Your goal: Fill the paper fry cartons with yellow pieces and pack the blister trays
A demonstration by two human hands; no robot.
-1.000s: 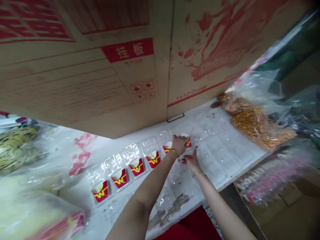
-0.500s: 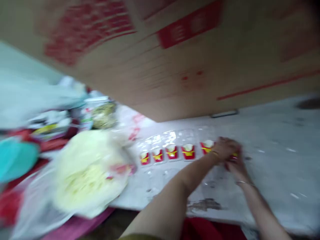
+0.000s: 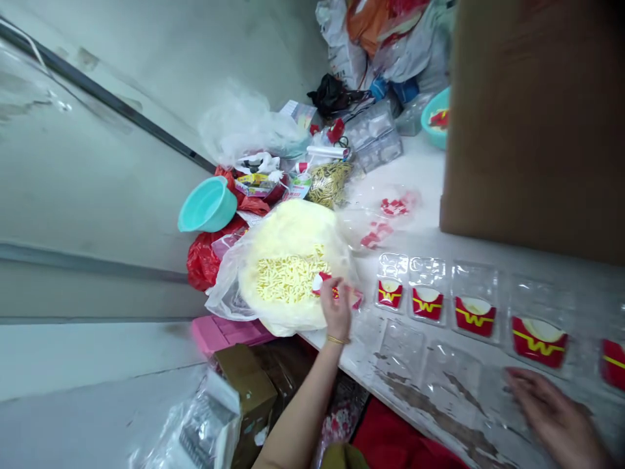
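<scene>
My left hand [image 3: 336,307] is over the edge of a plastic bag, its fingers bent around a small red and white fries carton [image 3: 319,281]. Beneath lies a heap of pale yellow toy fries [image 3: 288,277] on the opened bag [image 3: 303,218]. My right hand [image 3: 551,407], at lower right, has its fingers stretched out close to the clear plastic packs [image 3: 452,374] on the table; nothing shows in it. A row of clear blister packs [image 3: 474,316] holds red cartons with yellow zigzag bands and pale insides; the rightmost is cut off by the frame.
A big cardboard box [image 3: 532,143] stands at the back right. Red pieces in a clear bag [image 3: 394,207], a bundle of rubber bands [image 3: 329,184] and turquoise basins [image 3: 209,205] lie around the heap. The white table [image 3: 359,371] has a worn front edge.
The view has swung left. My left hand has left the right end of the row, where both hands were together, and reached the bag of fries. My right hand is now apart, below the row.
</scene>
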